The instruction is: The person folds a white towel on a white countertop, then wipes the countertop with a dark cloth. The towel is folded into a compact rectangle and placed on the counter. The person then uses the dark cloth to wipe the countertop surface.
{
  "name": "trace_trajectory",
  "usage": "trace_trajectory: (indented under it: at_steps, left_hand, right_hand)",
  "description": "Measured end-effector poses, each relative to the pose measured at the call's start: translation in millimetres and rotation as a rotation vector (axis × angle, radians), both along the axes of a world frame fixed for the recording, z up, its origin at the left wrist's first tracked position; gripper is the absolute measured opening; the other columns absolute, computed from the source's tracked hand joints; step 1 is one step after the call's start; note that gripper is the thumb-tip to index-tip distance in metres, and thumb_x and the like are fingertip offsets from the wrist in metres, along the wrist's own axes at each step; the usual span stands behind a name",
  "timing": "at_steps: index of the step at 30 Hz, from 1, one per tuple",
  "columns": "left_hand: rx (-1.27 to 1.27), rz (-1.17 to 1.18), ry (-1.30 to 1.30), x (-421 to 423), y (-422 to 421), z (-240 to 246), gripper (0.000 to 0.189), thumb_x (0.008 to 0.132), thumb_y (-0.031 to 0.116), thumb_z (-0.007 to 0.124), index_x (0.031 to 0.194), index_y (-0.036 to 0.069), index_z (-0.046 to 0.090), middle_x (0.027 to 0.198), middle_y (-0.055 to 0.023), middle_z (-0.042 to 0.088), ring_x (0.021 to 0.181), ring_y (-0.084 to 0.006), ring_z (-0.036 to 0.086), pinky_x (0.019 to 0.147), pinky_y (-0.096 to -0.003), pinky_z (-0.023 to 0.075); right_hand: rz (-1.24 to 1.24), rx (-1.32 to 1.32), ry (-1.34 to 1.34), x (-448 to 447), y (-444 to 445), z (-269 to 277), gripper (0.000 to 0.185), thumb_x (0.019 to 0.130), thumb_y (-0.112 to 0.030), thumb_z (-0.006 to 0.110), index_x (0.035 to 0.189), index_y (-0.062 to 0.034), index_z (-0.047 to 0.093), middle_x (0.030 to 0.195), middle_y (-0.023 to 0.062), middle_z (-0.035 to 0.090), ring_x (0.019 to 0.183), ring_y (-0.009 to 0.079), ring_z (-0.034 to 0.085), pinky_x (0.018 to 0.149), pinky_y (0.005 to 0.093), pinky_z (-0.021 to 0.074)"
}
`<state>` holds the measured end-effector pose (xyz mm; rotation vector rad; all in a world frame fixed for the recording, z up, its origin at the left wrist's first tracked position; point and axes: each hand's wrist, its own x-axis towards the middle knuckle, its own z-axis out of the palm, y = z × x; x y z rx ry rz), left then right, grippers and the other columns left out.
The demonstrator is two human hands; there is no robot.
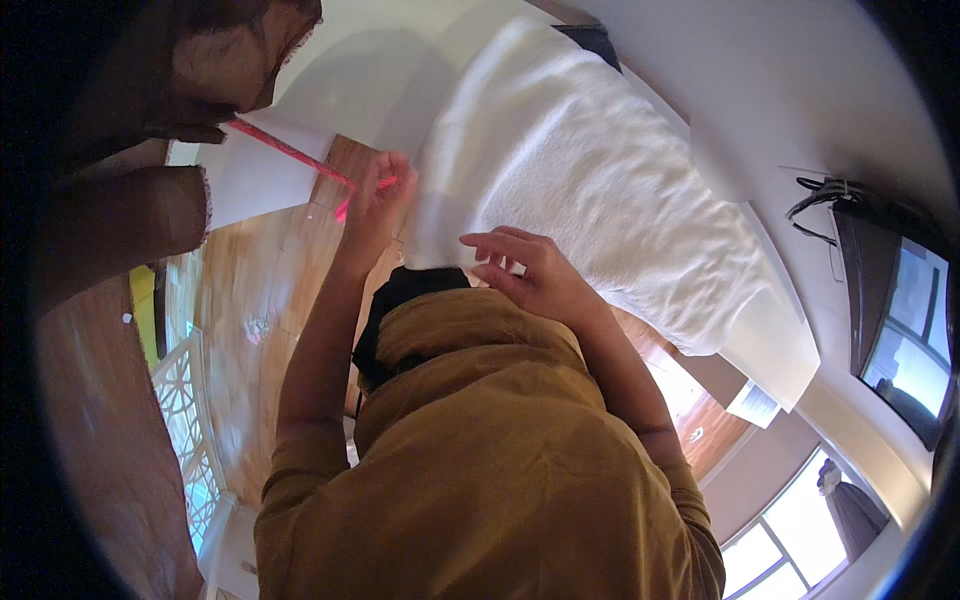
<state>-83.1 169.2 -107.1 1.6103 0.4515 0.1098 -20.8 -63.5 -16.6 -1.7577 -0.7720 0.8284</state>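
A white fleecy cloth [592, 180] with soft wrinkles lies spread over a white table [780, 337] in front of me. My left hand [381, 187] is raised left of the cloth's near edge, its fingers curled around a thin red strap [289, 152]. The strap stretches up to the left, and a short pink end hangs below the hand. My right hand [529, 266] hovers at the cloth's near edge, close to my waist. Its fingers are bent and spaced from the thumb, with nothing plainly held; whether the fingertips touch the cloth cannot be told.
Dark brown objects [127, 217] crowd the upper left, too shadowed to identify. Wood-look flooring [255, 300] shows below. A white lattice panel [184, 420] stands lower left. At right are a wall-mounted screen [907, 322], black cables [817, 199] and a window [780, 540] with a tied curtain.
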Motion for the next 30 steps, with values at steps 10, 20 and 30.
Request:
trace_trajectory:
  at_steps: [10, 20, 30]
  left_hand:
    - [0.697, -0.038, 0.111, 162, -20, -25, 0.075, 0.076, 0.052, 0.071, 0.122, -0.005, 0.053, 0.114, -0.0254, 0.061, 0.106, -0.0381, 0.059, 0.090, -0.0415, 0.0470]
    - [-0.273, -0.296, 0.093, 169, -34, 30, 0.058, 0.073, 0.016, 0.079, 0.123, -0.001, 0.055, 0.112, -0.0126, 0.065, 0.096, -0.0195, 0.064, 0.084, -0.0342, 0.0510]
    - [0.189, -0.685, -0.561, 77, -105, 174, 0.037, 0.074, 0.003, 0.076, 0.105, 0.003, 0.056, 0.100, -0.0141, 0.061, 0.089, -0.0269, 0.063, 0.079, -0.0333, 0.0498]
  right_hand:
    - [-0.404, -0.358, -0.492, 30, -60, -42, 0.022, 0.083, -0.008, 0.063, 0.105, -0.0047, 0.063, 0.103, 0.0164, 0.062, 0.096, 0.0354, 0.061, 0.082, 0.0416, 0.0507]
    - [-0.637, -0.448, -0.694, 37, -128, -48, 0.046, 0.081, -0.009, 0.067, 0.125, -0.0051, 0.054, 0.128, 0.0204, 0.052, 0.119, 0.0383, 0.049, 0.101, 0.0432, 0.0412]
    - [-0.409, 0.080, -0.816, 61, -91, 122, 0.056, 0.071, -0.020, 0.080, 0.120, -0.0038, 0.058, 0.114, 0.0168, 0.062, 0.105, 0.0321, 0.058, 0.090, 0.0387, 0.0464]
